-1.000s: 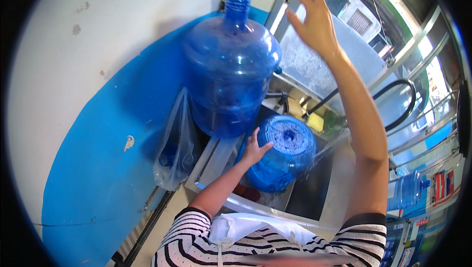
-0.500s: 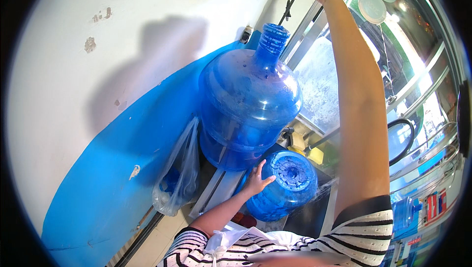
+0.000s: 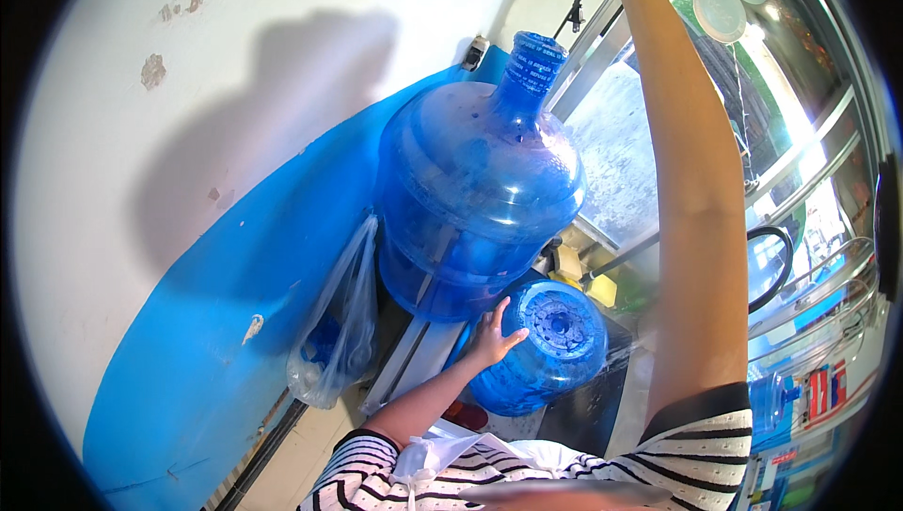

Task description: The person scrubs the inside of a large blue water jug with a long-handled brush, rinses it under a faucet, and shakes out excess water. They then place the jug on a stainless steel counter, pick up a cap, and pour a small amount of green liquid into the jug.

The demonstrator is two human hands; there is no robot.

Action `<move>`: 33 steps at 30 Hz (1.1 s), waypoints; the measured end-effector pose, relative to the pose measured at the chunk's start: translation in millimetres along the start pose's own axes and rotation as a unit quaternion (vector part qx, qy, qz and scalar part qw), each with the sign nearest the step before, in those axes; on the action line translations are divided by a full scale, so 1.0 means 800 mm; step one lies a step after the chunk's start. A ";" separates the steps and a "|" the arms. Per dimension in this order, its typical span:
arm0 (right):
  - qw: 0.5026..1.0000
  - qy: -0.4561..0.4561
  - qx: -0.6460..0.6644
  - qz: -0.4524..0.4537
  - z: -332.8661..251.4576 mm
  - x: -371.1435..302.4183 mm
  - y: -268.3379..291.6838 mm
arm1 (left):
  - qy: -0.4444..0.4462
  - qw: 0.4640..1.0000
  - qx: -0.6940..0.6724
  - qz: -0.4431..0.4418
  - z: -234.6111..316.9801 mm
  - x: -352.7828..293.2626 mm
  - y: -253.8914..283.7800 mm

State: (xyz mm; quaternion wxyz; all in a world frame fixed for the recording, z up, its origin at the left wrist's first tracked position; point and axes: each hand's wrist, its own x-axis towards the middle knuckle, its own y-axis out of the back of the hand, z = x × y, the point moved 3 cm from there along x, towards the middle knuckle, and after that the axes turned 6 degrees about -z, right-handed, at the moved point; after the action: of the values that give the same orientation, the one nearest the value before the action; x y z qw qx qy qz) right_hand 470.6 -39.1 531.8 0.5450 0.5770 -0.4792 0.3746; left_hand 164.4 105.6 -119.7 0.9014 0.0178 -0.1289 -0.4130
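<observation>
Glossy translucent blue plastic jug (image 3: 475,191), crinkled clear plastic bag (image 3: 336,332), matt chipped wall (image 3: 188,88).

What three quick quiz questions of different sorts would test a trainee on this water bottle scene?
1. True or false: the left hand rests on the lower blue bottle.
2. The upright big blue bottle is: A) capped B) open-necked C) lying down.
3. What hangs beside the upright bottle, against the blue wall?

Key: 1 true. 2 B. 3 a clear plastic bag.
</observation>
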 end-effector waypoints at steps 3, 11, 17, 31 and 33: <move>0.972 -0.100 0.184 -0.103 0.002 -0.003 -0.005 | -0.033 0.998 0.018 0.041 -0.001 -0.003 0.000; 0.961 0.157 -0.028 -0.226 -0.001 -0.137 0.147 | -0.041 0.999 -0.014 0.012 -0.005 0.007 0.004; 0.921 0.206 -0.036 -0.328 0.022 -0.483 0.290 | 0.019 0.999 -0.026 -0.010 -0.017 0.022 -0.001; 0.817 -0.321 -0.232 -0.418 0.145 -0.800 0.489 | 0.048 0.999 -0.004 0.006 0.000 0.079 -0.056; 0.840 -0.362 -0.163 -0.370 0.163 -0.818 0.498 | 0.066 0.998 0.007 0.006 0.018 0.077 -0.075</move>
State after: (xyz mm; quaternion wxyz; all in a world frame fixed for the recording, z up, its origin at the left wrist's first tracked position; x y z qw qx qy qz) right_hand -94.2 -52.0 -1.7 0.5165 0.7087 -0.4479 -0.1740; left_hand 154.9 20.7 -100.3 0.9102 0.0506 -0.0726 -0.4046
